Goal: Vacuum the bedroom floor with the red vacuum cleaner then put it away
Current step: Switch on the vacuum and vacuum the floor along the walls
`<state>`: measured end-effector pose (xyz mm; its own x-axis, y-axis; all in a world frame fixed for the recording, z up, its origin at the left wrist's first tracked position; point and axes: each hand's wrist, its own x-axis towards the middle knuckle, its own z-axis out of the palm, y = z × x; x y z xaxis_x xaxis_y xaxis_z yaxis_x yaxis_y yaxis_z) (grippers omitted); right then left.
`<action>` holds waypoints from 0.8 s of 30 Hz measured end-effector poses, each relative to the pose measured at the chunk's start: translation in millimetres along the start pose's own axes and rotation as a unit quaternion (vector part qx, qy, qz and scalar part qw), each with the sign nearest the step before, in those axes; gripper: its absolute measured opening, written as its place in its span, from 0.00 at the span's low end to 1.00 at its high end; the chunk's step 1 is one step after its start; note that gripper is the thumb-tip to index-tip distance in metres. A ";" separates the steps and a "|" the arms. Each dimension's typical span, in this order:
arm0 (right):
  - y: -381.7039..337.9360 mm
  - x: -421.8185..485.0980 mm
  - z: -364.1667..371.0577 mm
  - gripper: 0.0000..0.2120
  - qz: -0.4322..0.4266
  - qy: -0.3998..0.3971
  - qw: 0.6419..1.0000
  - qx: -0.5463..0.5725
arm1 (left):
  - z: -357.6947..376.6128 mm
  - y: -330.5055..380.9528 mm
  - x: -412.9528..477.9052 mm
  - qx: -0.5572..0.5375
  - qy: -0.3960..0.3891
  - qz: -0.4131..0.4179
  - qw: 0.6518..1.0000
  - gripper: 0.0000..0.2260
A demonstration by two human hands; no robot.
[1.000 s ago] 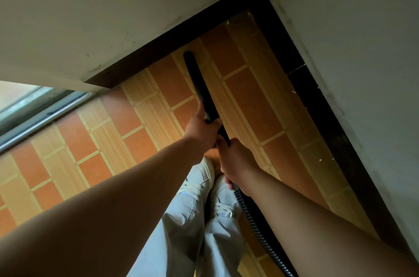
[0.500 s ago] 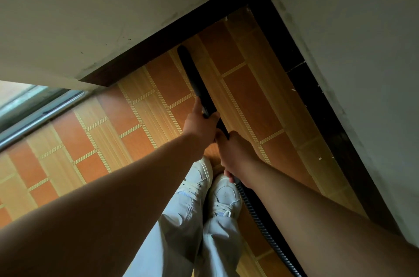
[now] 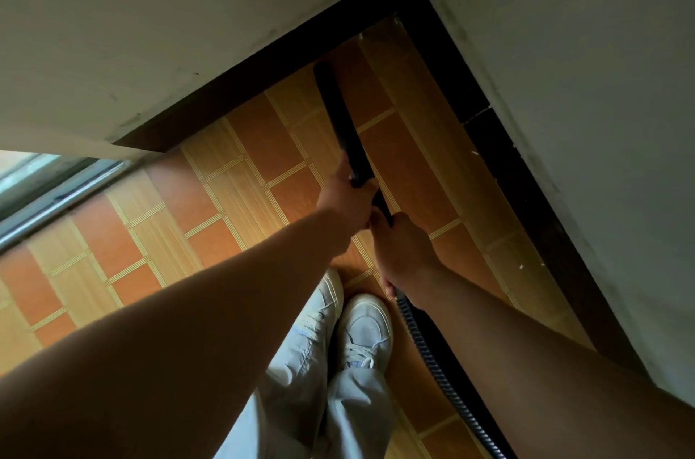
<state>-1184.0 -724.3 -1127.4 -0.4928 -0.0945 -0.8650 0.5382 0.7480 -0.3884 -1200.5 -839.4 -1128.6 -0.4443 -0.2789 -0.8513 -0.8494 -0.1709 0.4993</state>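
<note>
A black vacuum wand (image 3: 338, 112) slants down to the orange and tan tiled floor (image 3: 263, 157), its tip close to the dark skirting in the corner. My left hand (image 3: 348, 201) grips the wand's upper part. Just behind it my right hand (image 3: 402, 251) grips the wand's end, where the ribbed grey hose (image 3: 432, 357) comes out and runs back under my right forearm. The red vacuum body is out of view.
Two white walls (image 3: 564, 63) meet at the corner, edged by dark skirting (image 3: 507, 165). A sliding door track (image 3: 56, 195) lies at the left. My white shoes (image 3: 364, 330) and light trousers stand right below my hands.
The wand tip has slid a little farther toward the corner. The view has shifted slightly, and both hands keep the same hold.
</note>
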 end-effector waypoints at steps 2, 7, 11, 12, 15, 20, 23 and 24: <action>-2.3 0.3 -0.2 0.26 0.010 -0.009 0.999 0.035 | -2.3 5.0 1.0 -0.002 -0.009 -0.007 1.000 0.34; 17.2 -9.9 10.2 0.28 0.029 0.002 0.996 0.086 | 3.6 0.7 -2.9 0.031 -0.048 -0.017 0.998 0.35; 19.9 -6.4 2.5 0.27 0.034 0.016 0.996 0.085 | 13.4 1.5 -1.2 0.032 -0.054 -0.015 0.998 0.35; 16.7 -3.4 -0.8 0.27 0.035 0.014 0.995 0.087 | 14.5 5.4 1.1 0.029 -0.056 -0.008 0.998 0.35; 3.2 7.4 -12.6 0.27 0.042 0.004 0.993 0.114 | 18.8 19.3 11.7 0.025 -0.059 0.015 0.998 0.33; -3.5 10.3 -18.5 0.28 0.050 -0.019 0.988 0.142 | 18.6 29.3 15.8 0.026 -0.053 0.006 0.998 0.33; 3.4 -1.4 -13.3 0.28 0.040 -0.018 0.991 0.127 | 17.0 19.7 6.7 0.033 -0.061 0.006 0.998 0.32; 5.4 -5.0 -11.5 0.28 0.041 -0.019 0.991 0.122 | 16.5 16.2 3.7 0.033 -0.065 0.005 0.997 0.32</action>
<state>-1186.5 -712.3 -1121.4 -0.4175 -0.0679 -0.9061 0.7274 0.5727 -0.3781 -1220.6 -827.6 -1126.4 -0.4822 -0.1543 -0.8624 -0.8597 -0.1059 0.4997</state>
